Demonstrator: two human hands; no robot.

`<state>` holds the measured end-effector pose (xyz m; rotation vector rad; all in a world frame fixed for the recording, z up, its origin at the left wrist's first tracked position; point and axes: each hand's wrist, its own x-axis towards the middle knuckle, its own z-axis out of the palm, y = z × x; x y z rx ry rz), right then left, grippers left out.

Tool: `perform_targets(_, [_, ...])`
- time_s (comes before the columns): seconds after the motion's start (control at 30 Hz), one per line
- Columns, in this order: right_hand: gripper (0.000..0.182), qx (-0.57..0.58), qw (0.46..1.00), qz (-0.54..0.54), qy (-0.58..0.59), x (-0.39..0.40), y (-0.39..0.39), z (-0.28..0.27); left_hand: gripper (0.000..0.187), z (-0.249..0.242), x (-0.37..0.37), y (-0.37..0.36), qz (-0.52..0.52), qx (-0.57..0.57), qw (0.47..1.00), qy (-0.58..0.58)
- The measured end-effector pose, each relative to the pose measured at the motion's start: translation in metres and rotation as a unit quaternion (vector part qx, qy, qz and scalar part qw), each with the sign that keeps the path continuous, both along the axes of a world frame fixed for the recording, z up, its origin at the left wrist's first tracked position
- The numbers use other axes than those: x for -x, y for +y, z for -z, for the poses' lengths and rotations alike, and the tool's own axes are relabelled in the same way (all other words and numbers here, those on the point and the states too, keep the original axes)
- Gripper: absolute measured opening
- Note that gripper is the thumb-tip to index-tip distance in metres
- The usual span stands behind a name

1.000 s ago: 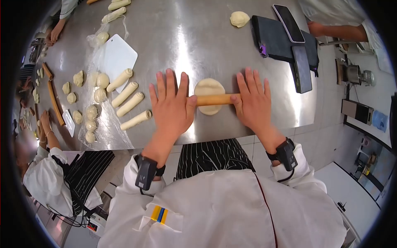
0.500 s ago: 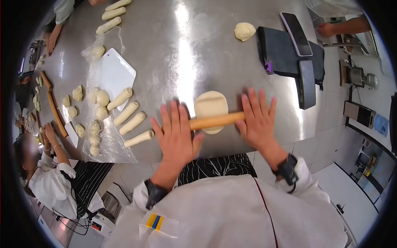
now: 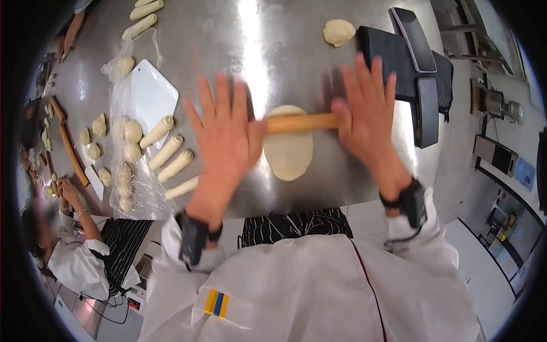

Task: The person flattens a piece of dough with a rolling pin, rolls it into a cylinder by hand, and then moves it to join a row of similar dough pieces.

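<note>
Dough sheet (image 3: 289,157): one, oval, flat on the metal bench (image 3: 219,34), between the hands.

Rolling pin (image 3: 302,122): one, wooden, lying across the sheet's far part.

Left hand (image 3: 225,128): blurred; grip open, fingers spread, thumb side at the pin's left end.

Right hand (image 3: 367,117): likewise open, fingers spread, thumb at the pin's right end.

To the left: four dough rolls (image 3: 167,151), side by side; a white scraper (image 3: 149,91); dough balls (image 3: 133,131), several under clear plastic film (image 3: 151,194).

Far right: dough lump (image 3: 339,33), near a dark pouch (image 3: 384,60); two phones (image 3: 415,40), both partly overlapping the pouch.
</note>
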<state>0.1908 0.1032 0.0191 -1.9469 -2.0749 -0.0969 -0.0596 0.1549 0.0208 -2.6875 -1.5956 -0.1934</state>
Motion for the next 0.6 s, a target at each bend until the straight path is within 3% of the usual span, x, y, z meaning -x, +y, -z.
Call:
perform_targets(0.07, [0.059, 0.047, 0.999, -0.003, 0.005, 0.015, -0.044, 0.012, 0.059, 0.013, 0.011, -0.048, 0.018, 0.1, 0.987, -0.128])
perform_targets(0.1, [0.061, 0.05, 0.999, 0.004, 0.018, 0.021, -0.052, 0.014, 0.059, 0.015, 0.01, -0.048, 0.014, 0.102, 0.986, -0.129])
perform_targets(0.2, [0.063, 0.067, 0.997, 0.022, 0.031, 0.017, -0.032, 0.016, 0.066, 0.015, 0.003, -0.033, 0.013, 0.071, 0.992, -0.108])
perform_targets(0.27, [0.059, 0.052, 0.996, 0.028, -0.073, 0.009, 0.012, 0.015, 0.062, 0.008, -0.015, 0.017, -0.008, 0.079, 0.995, 0.066])
perform_targets(0.43, [0.055, -0.054, 0.997, 0.046, -0.038, -0.016, 0.081, 0.034, 0.062, 0.036, -0.034, 0.094, 0.003, 0.008, 1.0, -0.005])
perform_targets(0.53, [0.057, -0.116, 0.991, 0.041, -0.053, -0.017, 0.075, 0.031, 0.065, 0.031, -0.028, 0.081, 0.01, -0.046, 0.998, -0.034])
perform_targets(0.6, [0.059, -0.049, 0.998, 0.012, -0.035, -0.004, 0.026, 0.029, 0.06, 0.015, -0.013, 0.028, 0.028, 0.041, 0.998, 0.043])
